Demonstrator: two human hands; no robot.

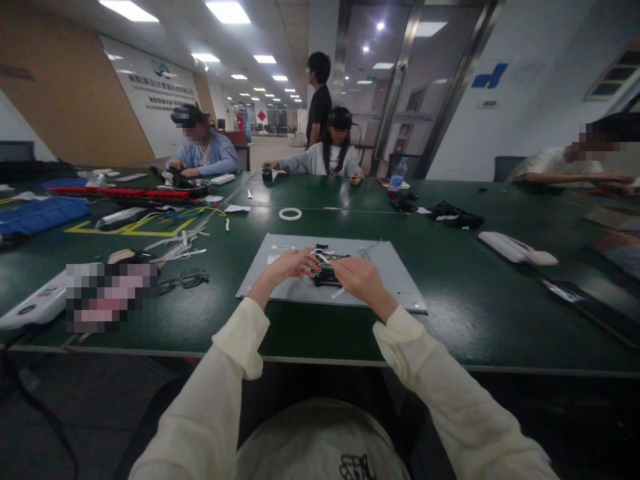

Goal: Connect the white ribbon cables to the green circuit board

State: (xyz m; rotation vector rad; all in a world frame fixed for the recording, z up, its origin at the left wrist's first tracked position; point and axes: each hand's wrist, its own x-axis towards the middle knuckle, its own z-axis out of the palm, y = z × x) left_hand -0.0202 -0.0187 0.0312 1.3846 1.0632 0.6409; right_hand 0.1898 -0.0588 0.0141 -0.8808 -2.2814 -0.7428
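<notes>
- At far left on the green worktop (475,307), a blue tray (45,217), set aside, probably to leave the middle free for both arms.
- Nearer the front edge, a white device (47,297), likewise parked well clear of the sleeves.
- Next, eyeglasses (193,278), laid between device and grey panel (263,280), seemingly out of reach of stray elbows.
- Left hand (291,265) over the panel, fingers loosely curved toward the near work; perhaps steadies from the side. Cannot tell whether this grip closes on anything.
- Beyond, a white ring (290,214) lying flat, apart from the panel.
- Between both hands, on the panel, a dark assembly (327,277) with pale strips on top; placed centrally, likely for equal access from either side.
- Right hand (360,279) at the assembly's right side, fingers bent and bunched as if for fine handling. Cannot tell what, if anything, sits in the grip; fingertips too small and blurred.
- Farther right, a long white device (515,248), left well apart.
</notes>
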